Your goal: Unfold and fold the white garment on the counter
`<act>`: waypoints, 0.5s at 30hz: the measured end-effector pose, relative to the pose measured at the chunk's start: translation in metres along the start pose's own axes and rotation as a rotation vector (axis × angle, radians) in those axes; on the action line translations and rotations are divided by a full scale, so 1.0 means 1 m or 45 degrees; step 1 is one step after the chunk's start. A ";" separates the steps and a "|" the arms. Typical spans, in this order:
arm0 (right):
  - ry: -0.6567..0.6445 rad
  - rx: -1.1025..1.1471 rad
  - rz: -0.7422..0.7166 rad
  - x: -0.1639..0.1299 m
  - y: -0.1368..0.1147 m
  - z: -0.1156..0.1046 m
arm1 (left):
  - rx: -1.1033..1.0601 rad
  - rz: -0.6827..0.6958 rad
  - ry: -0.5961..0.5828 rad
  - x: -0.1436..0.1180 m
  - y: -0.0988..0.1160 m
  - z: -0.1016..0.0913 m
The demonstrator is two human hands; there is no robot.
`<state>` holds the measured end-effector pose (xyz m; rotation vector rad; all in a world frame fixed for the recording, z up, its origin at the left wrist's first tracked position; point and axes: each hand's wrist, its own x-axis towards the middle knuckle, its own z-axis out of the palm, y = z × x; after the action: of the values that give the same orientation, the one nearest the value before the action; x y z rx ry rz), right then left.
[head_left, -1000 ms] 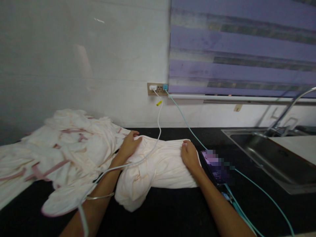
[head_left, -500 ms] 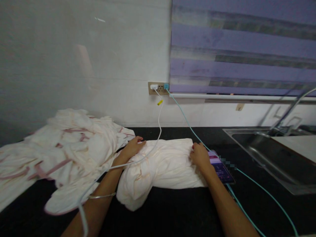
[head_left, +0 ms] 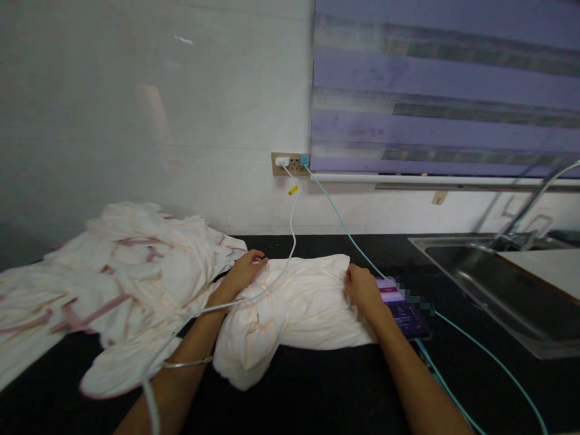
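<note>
A folded cream-white piece of clothing point(head_left: 317, 302) lies across the dark counter in front of me, its left end bunched into a thick fold. My left hand point(head_left: 247, 269) rests at its upper left edge, the fingers stretched out and pointing right. At the right edge, my right hand point(head_left: 363, 289) has its fingers curled and pinched on the fabric; the fingertips are partly hidden. A white cable point(head_left: 272, 284) runs over the folded cloth and across my left forearm. Left of it is a heap of white fabric with pink trim point(head_left: 149, 266).
A phone point(head_left: 405, 311) with a lit screen lies just right of my right hand. A teal cable point(head_left: 333, 205) and the white one hang from a wall socket point(head_left: 293, 163). To the right are a metal sink point(head_left: 489, 296) and faucet point(head_left: 528, 202); a purple striped blind point(head_left: 435, 84) hangs above.
My right hand has shifted slightly left, drawing the right edge of the folded cloth in a little. My left hand stays almost where it was.
</note>
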<state>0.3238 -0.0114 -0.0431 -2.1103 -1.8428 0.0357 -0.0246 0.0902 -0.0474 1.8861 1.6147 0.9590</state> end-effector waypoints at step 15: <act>0.081 0.097 -0.022 -0.001 0.001 -0.002 | 0.085 0.050 0.032 -0.003 0.012 -0.002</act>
<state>0.3248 -0.0134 -0.0415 -2.0203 -1.7940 0.0340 -0.0188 0.0848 -0.0378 1.9650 1.6488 0.9595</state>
